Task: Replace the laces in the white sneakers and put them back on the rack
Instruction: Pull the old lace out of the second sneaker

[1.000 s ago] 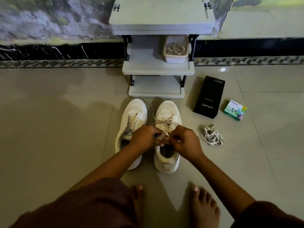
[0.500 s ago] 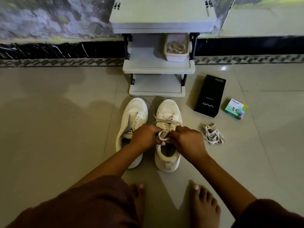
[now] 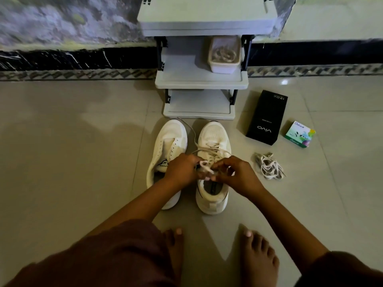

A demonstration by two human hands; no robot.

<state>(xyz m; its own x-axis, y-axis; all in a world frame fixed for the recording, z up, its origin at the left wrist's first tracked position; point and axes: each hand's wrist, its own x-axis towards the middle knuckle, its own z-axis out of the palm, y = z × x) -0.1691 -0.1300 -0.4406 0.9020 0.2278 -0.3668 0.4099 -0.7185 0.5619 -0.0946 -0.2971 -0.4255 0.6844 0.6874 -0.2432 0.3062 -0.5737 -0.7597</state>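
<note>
Two white sneakers stand side by side on the tiled floor before a grey rack (image 3: 201, 81). The left sneaker (image 3: 167, 146) has bare eyelets and no lace. The right sneaker (image 3: 213, 139) carries a pale lace (image 3: 209, 150) threaded across its front, one end trailing up to the left. My left hand (image 3: 181, 169) and my right hand (image 3: 236, 176) meet over the right sneaker's tongue, both pinching loops of that lace. A loose bundle of white laces (image 3: 270, 166) lies on the floor to the right.
A white tub (image 3: 224, 67) with coiled laces sits on the rack's middle shelf. A black phone box (image 3: 266, 118) and a small green box (image 3: 299, 134) lie right of the rack. My bare feet (image 3: 259, 257) rest on the tiles near the sneakers' heels.
My hands have worked the lace at the right sneaker's tongue; a small loop now shows between my fingers and my right hand's fingers have spread a little. The sneakers have not moved.
</note>
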